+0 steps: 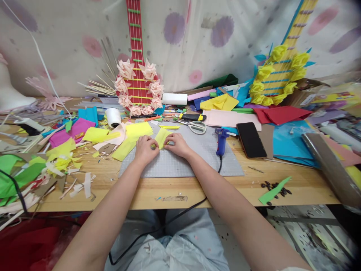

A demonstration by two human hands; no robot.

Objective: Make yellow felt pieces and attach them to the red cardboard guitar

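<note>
Both my hands meet over the grey cutting mat, pinching the near edge of a small yellow piece of crepe paper. My left hand has its thumb and fingers closed on the paper's left corner. From the other side, my right hand pinches the right corner, fingers bent. Larger yellow paper sheets lie just left of my left hand. Beyond the hands rest scissors with pale handles and a yellow-and-black utility knife. A blue glue gun lies at the mat's right side.
A black phone lies right of the mat. At the back stand a red paper guitar with pink flowers and a yellow one. Paper scraps cover the left side. The glue gun's cord hangs over the table edge.
</note>
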